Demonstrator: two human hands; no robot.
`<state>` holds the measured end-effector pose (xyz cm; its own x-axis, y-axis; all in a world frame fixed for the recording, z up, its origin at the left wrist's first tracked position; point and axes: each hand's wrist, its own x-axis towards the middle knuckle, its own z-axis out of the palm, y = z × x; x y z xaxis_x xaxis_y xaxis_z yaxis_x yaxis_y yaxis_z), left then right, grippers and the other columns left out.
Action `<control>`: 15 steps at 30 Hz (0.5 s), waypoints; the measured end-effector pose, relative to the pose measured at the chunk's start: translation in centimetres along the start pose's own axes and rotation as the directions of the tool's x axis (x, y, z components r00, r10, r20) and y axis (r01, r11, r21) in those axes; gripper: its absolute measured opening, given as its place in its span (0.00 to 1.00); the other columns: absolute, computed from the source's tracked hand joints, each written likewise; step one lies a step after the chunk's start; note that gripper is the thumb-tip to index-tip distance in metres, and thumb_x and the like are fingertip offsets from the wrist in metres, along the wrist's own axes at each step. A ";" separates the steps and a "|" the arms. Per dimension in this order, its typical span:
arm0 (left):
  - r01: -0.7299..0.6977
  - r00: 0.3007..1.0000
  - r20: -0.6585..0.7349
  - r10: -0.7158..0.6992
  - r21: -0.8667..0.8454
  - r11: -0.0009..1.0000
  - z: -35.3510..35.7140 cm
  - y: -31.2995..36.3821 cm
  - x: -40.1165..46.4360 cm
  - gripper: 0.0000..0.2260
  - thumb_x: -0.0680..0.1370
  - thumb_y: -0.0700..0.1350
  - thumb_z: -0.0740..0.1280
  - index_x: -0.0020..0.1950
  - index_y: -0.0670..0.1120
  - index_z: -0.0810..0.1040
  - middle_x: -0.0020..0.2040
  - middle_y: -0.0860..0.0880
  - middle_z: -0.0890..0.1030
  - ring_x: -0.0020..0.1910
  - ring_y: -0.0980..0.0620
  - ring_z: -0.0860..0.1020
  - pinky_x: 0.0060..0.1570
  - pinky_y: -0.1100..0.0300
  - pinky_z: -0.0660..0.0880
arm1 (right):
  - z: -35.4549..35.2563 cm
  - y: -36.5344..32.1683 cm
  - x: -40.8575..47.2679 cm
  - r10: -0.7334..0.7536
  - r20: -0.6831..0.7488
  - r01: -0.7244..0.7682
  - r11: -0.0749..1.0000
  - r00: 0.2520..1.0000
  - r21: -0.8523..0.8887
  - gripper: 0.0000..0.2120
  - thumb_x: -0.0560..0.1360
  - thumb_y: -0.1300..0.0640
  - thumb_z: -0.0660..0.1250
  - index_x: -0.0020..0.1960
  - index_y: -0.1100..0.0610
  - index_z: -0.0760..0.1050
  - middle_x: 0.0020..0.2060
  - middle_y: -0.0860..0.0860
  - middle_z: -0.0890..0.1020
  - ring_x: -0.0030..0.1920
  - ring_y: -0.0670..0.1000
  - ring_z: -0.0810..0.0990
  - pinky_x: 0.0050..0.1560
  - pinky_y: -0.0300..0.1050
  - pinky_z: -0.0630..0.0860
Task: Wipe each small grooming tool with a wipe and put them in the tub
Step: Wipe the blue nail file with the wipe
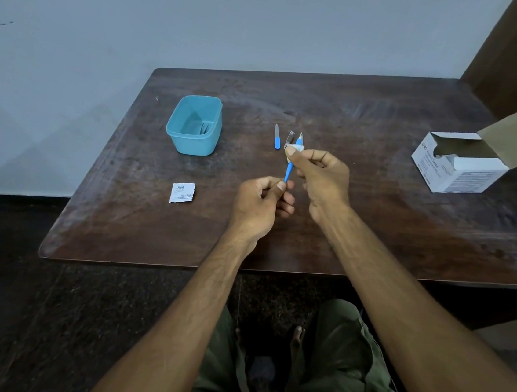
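Single view, head-worn, wide-angle. Looks forward and steeply down from above the seated person's lap, across a dark wooden table (375, 227) toward a pale wall (206, 14). Forearms enter from the bottom edge; the table's middle sits mid-frame, at arm's reach. No second view.

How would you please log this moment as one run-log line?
left hand: holds blue tool | right hand: wiping it with wipe | tub: left, one item inside | file: on table
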<state>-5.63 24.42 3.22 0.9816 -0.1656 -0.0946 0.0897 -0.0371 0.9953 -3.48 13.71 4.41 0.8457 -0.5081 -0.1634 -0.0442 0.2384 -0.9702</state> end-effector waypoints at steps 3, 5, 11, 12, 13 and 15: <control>0.002 1.000 0.000 -0.002 -0.012 1.000 0.1 -0.1 -0.1 0.10 0.82 0.38 0.59 0.52 0.36 0.79 0.34 0.48 0.79 0.29 0.58 0.77 0.32 0.66 0.76 | 0.1 0.1 0.0 -0.009 -0.021 0.010 0.999 1.000 0.031 0.10 0.67 0.58 0.78 0.40 0.56 0.77 0.39 0.52 0.83 0.28 0.38 0.76 0.29 0.29 0.71; -0.003 1.000 0.006 0.003 -0.004 1.000 0.1 -0.1 -0.1 0.10 0.82 0.38 0.59 0.52 0.37 0.79 0.34 0.48 0.79 0.29 0.58 0.77 0.32 0.66 0.76 | 0.1 0.0 -0.1 0.019 -0.010 -0.019 0.999 1.000 0.037 0.12 0.67 0.57 0.78 0.45 0.58 0.78 0.45 0.56 0.84 0.31 0.41 0.78 0.28 0.31 0.72; 0.000 1.000 0.029 0.001 -0.027 1.000 0.1 -0.2 -0.1 0.10 0.82 0.38 0.59 0.52 0.36 0.79 0.34 0.47 0.78 0.28 0.58 0.77 0.32 0.67 0.76 | 0.0 -0.5 -0.2 0.134 0.050 -0.140 0.980 0.990 0.143 0.18 0.68 0.59 0.77 0.53 0.65 0.77 0.47 0.61 0.83 0.34 0.50 0.78 0.23 0.36 0.72; 0.002 0.999 0.033 -0.001 -0.029 1.000 0.1 -0.3 -0.2 0.10 0.82 0.38 0.59 0.52 0.36 0.79 0.34 0.47 0.78 0.28 0.58 0.77 0.32 0.67 0.76 | -0.1 -0.4 -0.2 0.153 0.071 -0.162 0.974 0.986 0.156 0.19 0.68 0.59 0.77 0.54 0.66 0.77 0.47 0.61 0.83 0.33 0.50 0.77 0.23 0.37 0.72; 0.004 0.999 0.039 -0.002 -0.032 0.999 0.1 -0.3 -0.2 0.10 0.82 0.38 0.59 0.51 0.37 0.79 0.33 0.47 0.78 0.28 0.58 0.77 0.32 0.67 0.76 | -0.1 -0.3 -0.1 0.172 0.090 -0.185 0.970 0.981 0.158 0.19 0.68 0.58 0.77 0.54 0.66 0.78 0.45 0.60 0.83 0.32 0.49 0.76 0.24 0.38 0.72; 0.006 0.998 0.056 -0.004 -0.046 0.999 0.1 -0.5 -0.3 0.10 0.82 0.38 0.59 0.49 0.38 0.79 0.33 0.48 0.78 0.28 0.59 0.77 0.32 0.67 0.76 | -0.3 -0.3 0.2 0.215 0.118 -0.230 0.964 0.969 0.132 0.14 0.68 0.56 0.77 0.49 0.61 0.80 0.43 0.56 0.83 0.32 0.47 0.76 0.25 0.38 0.72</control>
<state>-6.01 24.38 2.79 0.9703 -0.2207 -0.0992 0.1033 0.0073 0.9946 -3.40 13.28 4.60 0.8732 -0.3433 -0.3461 -0.1674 0.4557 -0.8743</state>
